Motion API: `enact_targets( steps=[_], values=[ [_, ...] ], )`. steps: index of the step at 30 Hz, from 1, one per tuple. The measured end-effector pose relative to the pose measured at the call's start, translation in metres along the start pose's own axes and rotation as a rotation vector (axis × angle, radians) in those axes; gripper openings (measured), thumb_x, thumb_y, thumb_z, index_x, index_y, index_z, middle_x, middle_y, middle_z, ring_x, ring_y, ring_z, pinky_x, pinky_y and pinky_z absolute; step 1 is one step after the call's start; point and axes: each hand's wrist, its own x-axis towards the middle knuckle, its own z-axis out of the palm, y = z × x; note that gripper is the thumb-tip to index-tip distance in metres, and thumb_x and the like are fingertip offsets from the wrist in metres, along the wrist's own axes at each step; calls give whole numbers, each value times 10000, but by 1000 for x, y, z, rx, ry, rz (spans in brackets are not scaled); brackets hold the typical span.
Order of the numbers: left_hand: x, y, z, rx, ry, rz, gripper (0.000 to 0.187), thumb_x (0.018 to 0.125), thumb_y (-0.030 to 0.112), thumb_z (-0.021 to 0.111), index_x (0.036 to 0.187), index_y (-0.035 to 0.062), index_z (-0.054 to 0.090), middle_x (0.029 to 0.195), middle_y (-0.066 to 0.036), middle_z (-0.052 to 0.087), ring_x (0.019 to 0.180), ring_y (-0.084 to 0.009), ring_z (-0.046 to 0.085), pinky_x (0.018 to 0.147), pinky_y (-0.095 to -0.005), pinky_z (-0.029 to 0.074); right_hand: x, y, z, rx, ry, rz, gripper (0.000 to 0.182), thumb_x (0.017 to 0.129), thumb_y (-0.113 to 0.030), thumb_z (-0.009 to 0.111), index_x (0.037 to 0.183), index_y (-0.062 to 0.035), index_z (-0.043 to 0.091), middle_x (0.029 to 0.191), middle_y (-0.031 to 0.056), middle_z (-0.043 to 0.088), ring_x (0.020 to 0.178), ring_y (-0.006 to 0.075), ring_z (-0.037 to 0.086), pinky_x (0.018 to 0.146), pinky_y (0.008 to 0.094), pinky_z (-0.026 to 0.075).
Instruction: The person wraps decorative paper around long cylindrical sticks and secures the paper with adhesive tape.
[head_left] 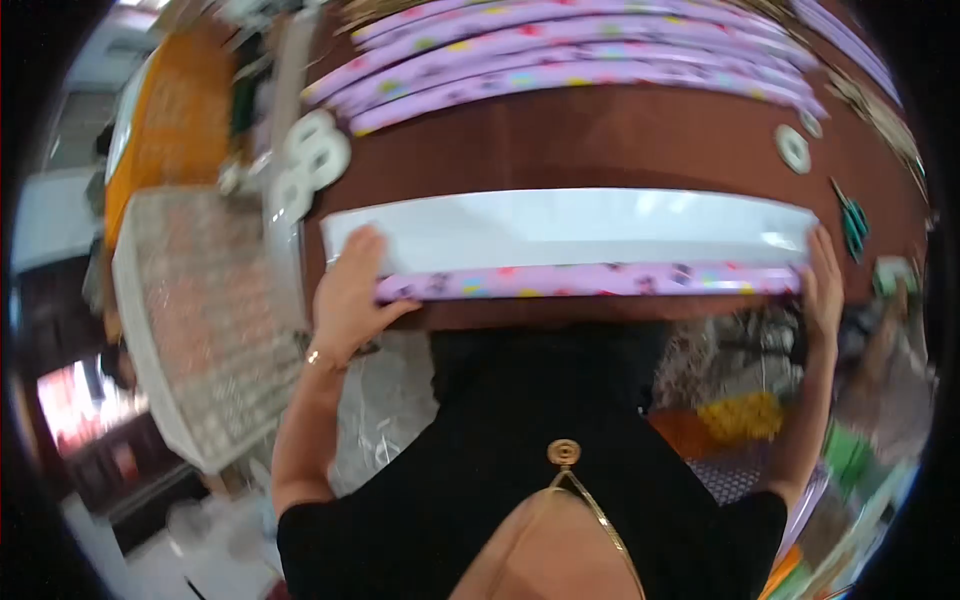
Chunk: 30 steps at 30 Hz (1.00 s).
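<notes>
A glossy sheet lies across the near part of the brown table, its white side (570, 225) facing up. Its near edge is rolled into a long purple patterned roll (560, 281). My left hand (352, 285) rests at the left end, fingers on the white side and thumb stretched apart along the roll; it grips nothing. At the right end, my right hand (822, 280) touches the edge of the sheet and the roll with its fingers extended.
Several purple patterned rolls (590, 65) lie at the table's far side. White tape rings (318, 160) sit at the left edge, another ring (793, 149) at the right. Teal-handled scissors (854, 225) lie beyond my right hand. A pale stack (205, 310) stands left of the brown table (600, 130).
</notes>
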Motion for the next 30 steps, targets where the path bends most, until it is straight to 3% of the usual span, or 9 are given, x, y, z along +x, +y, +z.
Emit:
enact_targets(
  steps=[1,6,11,15,18,22,25,28,30],
  values=[
    [0,0,-2,9,15,18,891,594,433,833,1278,-24,489,1374,-215,464,1299,-389,417,1045,-430,387,2,1,0,-43,-1,-84,530,971,-340,407,1358,16,470,1441,195,422,1366,341,359,1121,390,257],
    [-14,-12,1,52,91,-30,864,620,527,795,1262,20,519,1364,-201,475,1279,-390,434,1041,-448,389,1,9,3,-102,9,-102,549,983,-370,380,1389,-7,443,1464,185,397,1383,348,329,1123,430,252],
    [-7,-3,5,-7,90,-36,882,596,507,808,1269,17,518,1357,-211,479,1261,-403,446,1045,-471,375,3,27,-4,-24,-34,12,446,942,-233,469,1316,3,526,1417,169,459,1341,314,393,1119,387,266],
    [-10,16,13,9,119,-23,900,608,477,803,1314,15,489,1395,-209,448,1301,-411,402,1054,-471,354,23,-2,-19,-187,152,206,318,869,-201,602,1121,-12,649,1253,156,598,1191,328,528,1026,390,391],
    [-10,29,14,34,113,-14,900,635,472,787,1346,23,467,1431,-195,420,1326,-409,373,1060,-471,345,45,-13,-16,-219,345,239,311,832,-226,644,1067,-24,667,1187,148,626,1109,342,564,957,402,440],
    [-11,35,11,78,123,-47,885,648,463,782,1351,28,464,1444,-191,407,1330,-410,368,1057,-476,347,79,-22,-10,-194,443,212,294,810,-238,684,1026,-39,683,1151,137,639,1073,346,574,927,412,454],
    [-12,34,13,59,134,-42,899,638,465,788,1352,28,462,1443,-192,408,1325,-411,372,1057,-479,346,108,-35,-7,-181,339,251,311,843,-269,655,1043,-31,673,1208,134,612,1145,337,540,959,407,430],
    [-12,36,15,40,132,-37,908,631,472,793,1347,21,463,1425,-208,422,1309,-417,389,1059,-481,344,135,-58,7,-264,297,234,345,855,-335,641,1021,-36,679,1099,147,656,1030,336,600,892,417,472],
    [-11,34,13,23,132,-29,895,632,490,796,1313,3,479,1377,-245,451,1274,-434,419,1058,-480,349,157,-79,3,-218,35,425,386,860,-401,621,1012,-53,689,983,181,681,882,331,653,809,433,510]
  ],
)
